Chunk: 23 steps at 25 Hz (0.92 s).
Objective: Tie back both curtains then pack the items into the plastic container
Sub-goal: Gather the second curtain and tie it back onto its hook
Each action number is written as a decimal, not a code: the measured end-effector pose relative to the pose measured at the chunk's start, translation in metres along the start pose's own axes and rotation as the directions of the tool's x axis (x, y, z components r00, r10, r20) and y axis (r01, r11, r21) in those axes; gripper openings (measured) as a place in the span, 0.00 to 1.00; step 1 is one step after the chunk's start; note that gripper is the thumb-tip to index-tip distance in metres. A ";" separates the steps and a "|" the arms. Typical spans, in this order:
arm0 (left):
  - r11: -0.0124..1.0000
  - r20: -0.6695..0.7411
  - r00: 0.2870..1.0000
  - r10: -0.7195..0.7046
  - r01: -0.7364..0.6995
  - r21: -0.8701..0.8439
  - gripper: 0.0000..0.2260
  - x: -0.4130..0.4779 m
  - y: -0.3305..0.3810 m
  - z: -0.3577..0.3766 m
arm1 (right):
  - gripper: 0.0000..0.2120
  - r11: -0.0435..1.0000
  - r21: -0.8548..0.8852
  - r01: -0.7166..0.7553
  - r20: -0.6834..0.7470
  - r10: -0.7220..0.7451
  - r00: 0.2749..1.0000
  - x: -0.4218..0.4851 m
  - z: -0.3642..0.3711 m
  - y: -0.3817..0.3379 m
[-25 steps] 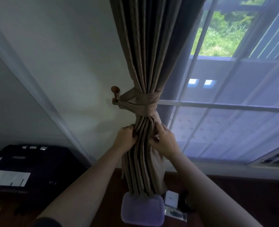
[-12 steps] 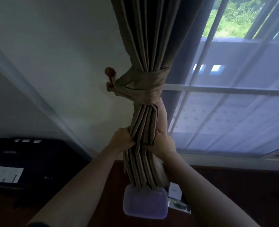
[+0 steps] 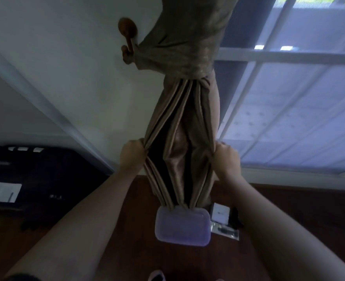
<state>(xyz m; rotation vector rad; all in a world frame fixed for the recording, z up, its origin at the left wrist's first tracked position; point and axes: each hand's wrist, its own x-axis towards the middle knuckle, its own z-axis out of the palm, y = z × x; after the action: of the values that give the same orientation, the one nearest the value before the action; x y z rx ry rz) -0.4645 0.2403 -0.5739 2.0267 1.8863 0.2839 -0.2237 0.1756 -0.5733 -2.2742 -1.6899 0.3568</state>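
Window (image 3: 289,118) behind: L hand (image 3: 132,156) & R hand (image 3: 227,159) grip tied curtain (image 3: 168,110).

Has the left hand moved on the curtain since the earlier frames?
Yes. The left hand has slid down the curtain, farther below the tieback, and outward toward the wall.

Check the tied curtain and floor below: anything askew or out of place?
Nothing damaged; the tieback is looped on its hook. One oddity: the curtain hem meets the far edge of the container and may drape onto it; contact is unclear. Left hand and right hand grip its pleats.
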 end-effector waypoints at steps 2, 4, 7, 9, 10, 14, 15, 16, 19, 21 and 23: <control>0.998 -0.070 0.998 0.000 0.005 0.065 0.07 0.003 -0.011 -0.009 | 0.08 0.999 -0.031 0.041 -0.050 -0.042 0.998 0.003 -0.013 0.018; 0.991 -0.130 0.991 -0.010 0.027 0.130 0.06 0.003 -0.022 -0.019 | 0.06 0.998 -0.048 0.050 -0.073 -0.053 0.996 0.006 -0.022 0.028; 0.983 -0.194 0.981 -0.013 0.048 0.175 0.06 0.007 -0.025 -0.028 | 0.05 0.999 -0.041 0.030 -0.093 -0.034 0.995 0.009 -0.020 0.030; 0.989 -0.121 0.993 -0.013 0.030 0.142 0.09 0.002 -0.016 -0.021 | 0.06 0.999 -0.015 0.037 -0.067 -0.038 0.997 0.003 -0.011 0.024; 0.996 -0.029 1.000 0.000 0.003 0.087 0.12 -0.006 -0.011 -0.012 | 0.08 0.998 0.008 0.065 -0.023 -0.064 0.998 -0.002 -0.004 0.019; 0.977 0.298 0.946 0.127 -0.068 -0.202 0.19 -0.037 0.005 0.013 | 0.21 0.969 0.174 0.176 0.217 -0.212 0.953 -0.016 0.010 0.005; 0.966 0.328 0.932 0.157 -0.076 -0.247 0.21 -0.040 0.008 0.012 | 0.25 0.958 0.223 0.180 0.241 -0.233 0.942 -0.017 0.008 0.004; 0.953 0.352 0.920 0.171 -0.063 -0.296 0.24 -0.042 0.012 0.007 | 0.29 0.945 0.277 0.175 0.245 -0.245 0.938 -0.018 0.003 0.003; 0.880 0.290 0.925 0.245 -0.087 -0.467 0.29 -0.046 0.021 -0.014 | 0.31 0.859 0.451 0.242 0.040 -0.290 0.956 -0.026 -0.022 -0.009; 0.822 0.109 0.941 0.321 -0.220 -0.525 0.28 -0.044 0.029 -0.033 | 0.26 0.776 0.499 0.386 -0.215 -0.320 0.923 -0.028 -0.045 -0.026; 0.808 -0.057 0.926 0.372 -0.354 -0.471 0.29 -0.041 0.043 -0.054 | 0.23 0.786 0.400 0.472 -0.395 -0.317 0.862 -0.029 -0.069 -0.049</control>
<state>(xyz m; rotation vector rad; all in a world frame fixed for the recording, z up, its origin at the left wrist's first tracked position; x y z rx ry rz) -0.4490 0.2043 -0.5032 1.9984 1.2230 0.7251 -0.2507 0.1559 -0.4899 -1.4721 -1.6333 0.2696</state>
